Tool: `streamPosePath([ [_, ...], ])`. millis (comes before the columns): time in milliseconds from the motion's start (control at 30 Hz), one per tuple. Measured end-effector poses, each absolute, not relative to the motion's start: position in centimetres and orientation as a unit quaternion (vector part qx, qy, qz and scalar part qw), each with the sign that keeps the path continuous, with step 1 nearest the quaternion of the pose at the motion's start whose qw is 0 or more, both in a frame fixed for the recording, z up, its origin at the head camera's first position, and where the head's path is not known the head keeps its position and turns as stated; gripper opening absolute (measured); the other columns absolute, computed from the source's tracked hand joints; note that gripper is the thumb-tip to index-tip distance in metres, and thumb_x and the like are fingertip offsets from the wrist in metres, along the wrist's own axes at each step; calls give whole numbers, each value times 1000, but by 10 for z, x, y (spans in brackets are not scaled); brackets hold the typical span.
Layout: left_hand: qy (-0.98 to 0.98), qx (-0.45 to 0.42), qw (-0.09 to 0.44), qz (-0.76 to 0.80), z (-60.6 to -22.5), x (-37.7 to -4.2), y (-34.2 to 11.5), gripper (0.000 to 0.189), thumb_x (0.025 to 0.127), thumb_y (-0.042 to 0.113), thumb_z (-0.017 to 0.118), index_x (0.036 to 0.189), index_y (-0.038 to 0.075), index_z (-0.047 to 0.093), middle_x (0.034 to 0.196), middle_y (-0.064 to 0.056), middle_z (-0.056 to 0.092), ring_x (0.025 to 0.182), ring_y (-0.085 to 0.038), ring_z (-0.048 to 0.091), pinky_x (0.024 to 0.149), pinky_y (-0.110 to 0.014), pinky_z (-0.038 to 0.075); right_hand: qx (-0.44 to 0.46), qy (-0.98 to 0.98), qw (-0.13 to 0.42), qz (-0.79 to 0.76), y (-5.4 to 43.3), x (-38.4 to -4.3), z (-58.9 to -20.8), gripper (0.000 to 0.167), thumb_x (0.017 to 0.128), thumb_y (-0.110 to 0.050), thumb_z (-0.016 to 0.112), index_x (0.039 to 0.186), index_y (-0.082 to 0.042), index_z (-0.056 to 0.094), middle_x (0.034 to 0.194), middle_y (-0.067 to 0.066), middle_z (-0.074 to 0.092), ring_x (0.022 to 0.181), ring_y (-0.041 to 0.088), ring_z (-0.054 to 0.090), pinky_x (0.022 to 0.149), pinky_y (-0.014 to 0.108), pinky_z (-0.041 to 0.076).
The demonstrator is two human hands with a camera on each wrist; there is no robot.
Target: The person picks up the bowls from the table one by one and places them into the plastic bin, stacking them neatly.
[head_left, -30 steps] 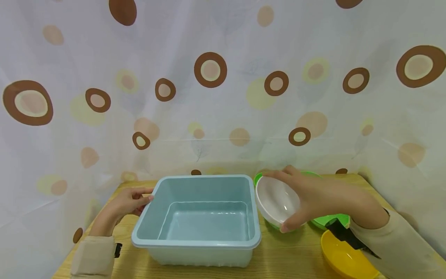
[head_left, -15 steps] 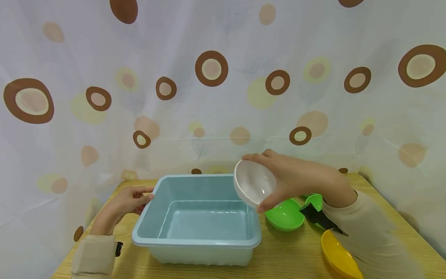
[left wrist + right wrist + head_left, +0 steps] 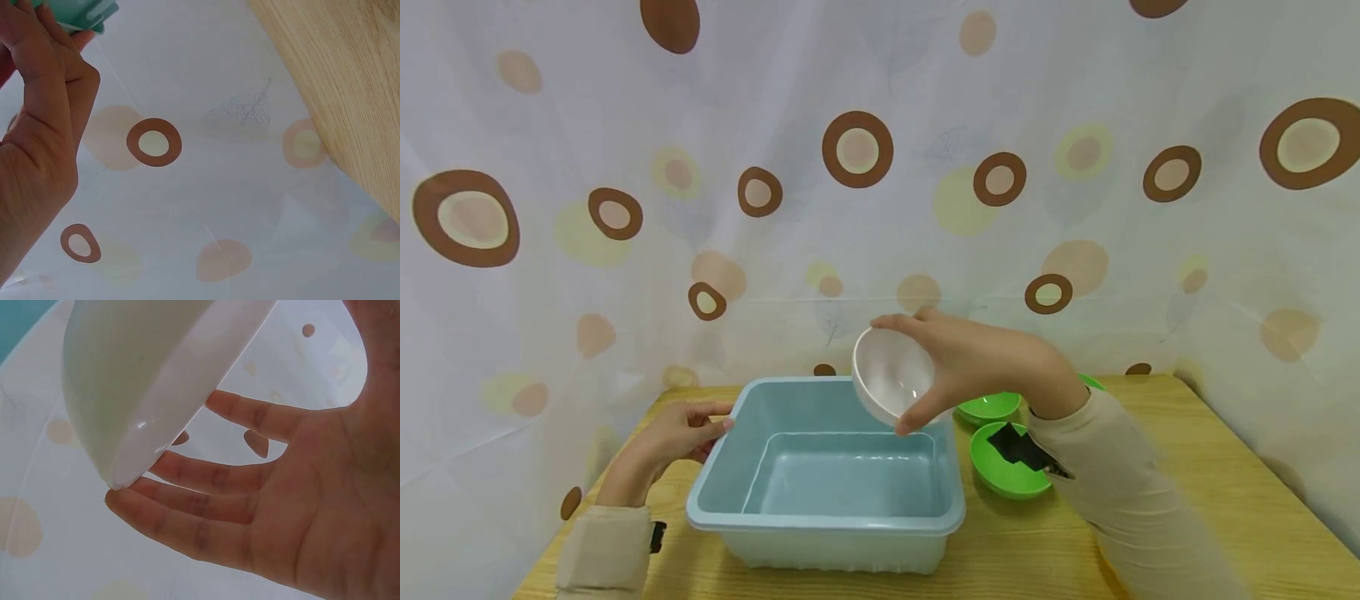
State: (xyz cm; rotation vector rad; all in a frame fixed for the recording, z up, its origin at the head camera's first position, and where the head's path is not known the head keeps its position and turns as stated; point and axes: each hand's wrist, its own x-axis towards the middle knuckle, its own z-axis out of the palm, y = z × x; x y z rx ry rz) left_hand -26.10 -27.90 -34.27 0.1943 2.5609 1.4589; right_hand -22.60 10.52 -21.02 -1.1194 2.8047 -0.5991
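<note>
A white bowl (image 3: 887, 375) hangs tilted over the right rear part of a light blue plastic basin (image 3: 827, 524). My right hand (image 3: 962, 358) holds the bowl by its rim, thumb on the near side and fingers on the far side. From the right wrist view, the fingertips press along the edge of the bowl (image 3: 137, 400). At the basin's left side my left hand (image 3: 673, 433) grips the rim between thumb and fingers. The left wrist view catches only a corner of the basin (image 3: 78, 12) by the bent fingers. Nothing lies on the basin's visible floor.
Right of the basin, a green bowl (image 3: 1009, 479) stands on the wooden table (image 3: 1195, 467), with another green bowl (image 3: 988, 407) behind it. More green and a yellow bowl (image 3: 1108, 568) are mostly hidden by the right arm. A patterned curtain (image 3: 880, 250) encloses the back and sides.
My right hand has lifted the white bowl off the green bowls and carried it left, over the basin. The left hand keeps its place on the rim.
</note>
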Motion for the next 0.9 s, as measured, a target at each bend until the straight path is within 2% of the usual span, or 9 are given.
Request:
streamPosePath([
  [233,863,67,94,492,-343,-261,-279,52,96,20,62,138,-5,47,84,-9,61,70,-20,63,67,-35,57,-368,906,33,-207,83,-236,-206,102,66,-42,86,149,-19,32,125,13,48,108,27,51,83,35,50],
  [433,861,72,96,494,-342,-261,-278,51,96,19,61,138,-6,47,84,-8,62,69,-19,62,66,-35,57,-368,911,28,-185,66,-242,-205,101,67,-46,85,149,-23,32,127,11,49,109,25,52,84,37,48],
  [700,869,66,91,481,-342,-263,-276,51,95,21,62,137,-5,49,82,-9,59,69,-19,61,66,-35,57,-363,914,61,-171,40,-260,-219,102,67,-45,85,150,-19,32,127,12,48,110,22,50,85,34,47],
  [900,871,60,91,480,-343,-262,-277,52,95,22,63,137,-5,49,82,-9,60,69,-20,62,67,-36,57,-345,923,94,-146,20,-269,-238,103,66,-47,86,150,-26,31,128,9,46,103,18,52,81,33,48],
])
